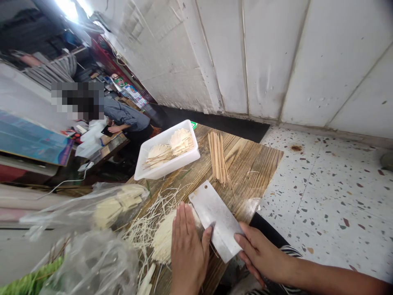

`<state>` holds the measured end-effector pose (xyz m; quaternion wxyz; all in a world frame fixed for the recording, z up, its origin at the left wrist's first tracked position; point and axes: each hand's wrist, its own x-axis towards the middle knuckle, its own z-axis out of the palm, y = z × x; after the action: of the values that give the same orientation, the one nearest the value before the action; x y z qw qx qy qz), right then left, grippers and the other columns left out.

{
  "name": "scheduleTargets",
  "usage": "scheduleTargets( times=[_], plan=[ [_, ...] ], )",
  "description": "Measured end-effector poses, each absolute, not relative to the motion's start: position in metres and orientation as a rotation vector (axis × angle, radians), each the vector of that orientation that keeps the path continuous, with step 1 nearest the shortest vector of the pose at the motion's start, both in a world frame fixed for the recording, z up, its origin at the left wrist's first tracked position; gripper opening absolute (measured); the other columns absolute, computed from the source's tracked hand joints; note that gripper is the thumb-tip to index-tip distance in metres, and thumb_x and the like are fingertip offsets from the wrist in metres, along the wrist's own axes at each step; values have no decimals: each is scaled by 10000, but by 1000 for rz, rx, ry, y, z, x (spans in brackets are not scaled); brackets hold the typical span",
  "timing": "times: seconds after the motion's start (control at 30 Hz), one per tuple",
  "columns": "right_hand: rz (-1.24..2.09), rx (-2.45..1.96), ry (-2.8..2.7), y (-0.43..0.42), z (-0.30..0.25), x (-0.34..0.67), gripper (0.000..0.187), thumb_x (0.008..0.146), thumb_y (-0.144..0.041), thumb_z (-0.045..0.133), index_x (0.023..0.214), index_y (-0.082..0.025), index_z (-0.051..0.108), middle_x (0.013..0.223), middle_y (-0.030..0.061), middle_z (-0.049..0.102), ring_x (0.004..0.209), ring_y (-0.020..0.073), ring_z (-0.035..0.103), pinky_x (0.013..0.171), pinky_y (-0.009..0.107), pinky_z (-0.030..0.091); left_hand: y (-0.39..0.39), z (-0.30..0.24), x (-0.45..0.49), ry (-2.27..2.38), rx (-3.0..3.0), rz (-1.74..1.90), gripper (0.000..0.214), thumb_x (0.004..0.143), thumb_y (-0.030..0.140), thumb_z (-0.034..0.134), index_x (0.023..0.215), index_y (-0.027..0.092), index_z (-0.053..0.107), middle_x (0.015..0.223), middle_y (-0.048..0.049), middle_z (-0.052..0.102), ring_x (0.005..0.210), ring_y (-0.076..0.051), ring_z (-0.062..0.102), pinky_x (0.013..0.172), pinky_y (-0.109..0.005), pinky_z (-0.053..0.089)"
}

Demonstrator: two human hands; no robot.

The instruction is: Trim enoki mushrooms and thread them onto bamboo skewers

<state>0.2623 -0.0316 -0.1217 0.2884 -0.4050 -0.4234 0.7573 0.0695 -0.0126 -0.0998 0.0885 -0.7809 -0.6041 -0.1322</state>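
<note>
My left hand (188, 241) lies flat with straight fingers on a pile of thin pale strips (164, 239), which look like shredded tofu skin. Its thumb is beside the blade. My right hand (260, 254) is closed around a cleaver (216, 221), its fingers reaching onto the base of the blade; the handle is mostly hidden. The broad blade slants along the right side of the pile. Loose strips (153, 219) are scattered to the left of the pile on the wooden table (264, 164).
A bundle of wooden skewers (218, 157) lies beyond the cleaver. A white plastic tub (167, 166) holds pale skewered pieces. Clear plastic bags (98, 258) crowd the left, one with pale sheets (107, 211). Another person (125, 116) is bent over a table farther back.
</note>
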Motion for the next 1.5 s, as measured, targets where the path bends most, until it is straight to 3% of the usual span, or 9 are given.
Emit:
scheduleTargets(
  times=[0.33,0.87,1.5],
  plan=[
    [1960,-1139,-1229,-20,-110,247,312,914,-525,345,862,-218,321,499,-126,364,271,36,353,233,120,290,-9,-102,67,-1841,-2341,-399,689,907,388,416,1464,95,137,1509,-204,253,1399,-302,201,1095,-536,288],
    [2000,-1101,-1285,6,-100,235,205,903,-422,372,881,-226,317,475,-141,399,236,56,371,217,137,294,-3,-105,64,-1839,-2341,-417,706,923,394,368,1463,61,59,1501,-240,245,1406,-305,171,1079,-559,300],
    [2088,-1100,-1283,-7,-96,231,374,820,-575,449,910,-231,334,488,-141,394,235,44,336,223,143,306,-7,-106,65,-1877,-2375,-450,712,925,415,352,1458,54,46,1509,-244,213,1411,-292,116,1100,-534,284]
  ],
)
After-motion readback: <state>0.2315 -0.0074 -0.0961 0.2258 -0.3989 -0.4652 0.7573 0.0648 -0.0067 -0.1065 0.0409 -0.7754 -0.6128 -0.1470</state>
